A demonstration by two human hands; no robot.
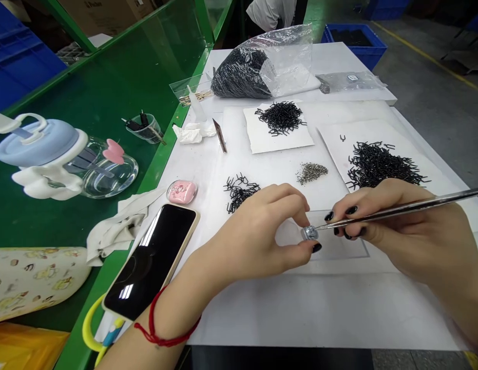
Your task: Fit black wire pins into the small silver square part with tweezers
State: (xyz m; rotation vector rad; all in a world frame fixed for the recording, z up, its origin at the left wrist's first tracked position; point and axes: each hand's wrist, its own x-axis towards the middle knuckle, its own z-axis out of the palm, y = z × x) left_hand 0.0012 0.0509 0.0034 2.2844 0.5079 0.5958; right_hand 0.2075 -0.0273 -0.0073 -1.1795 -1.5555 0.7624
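Between thumb and forefinger, my left hand (262, 231) pinches a small round greyish part (310, 233) above a clear flat sheet (346, 247). My right hand (408, 236) grips slim metal tweezers (400, 208), whose tip meets the small part; whether a tiny piece sits in the tip I cannot tell. Just beyond my hands lies a little heap of tiny metal bits (311, 173). Black bent pieces form one pile (241, 191) beside my left hand, a larger pile (383, 165) past my right hand and another (282, 117) farther back on white paper (279, 144).
A phone (148, 262), a pink case (182, 191), a cloth (115, 231) and yellow scissors (93, 324) lie at the left. A drink bottle (103, 167) and a small cup (148, 131) are on the green surface. A plastic bag of black pieces (242, 72) rests at the back.
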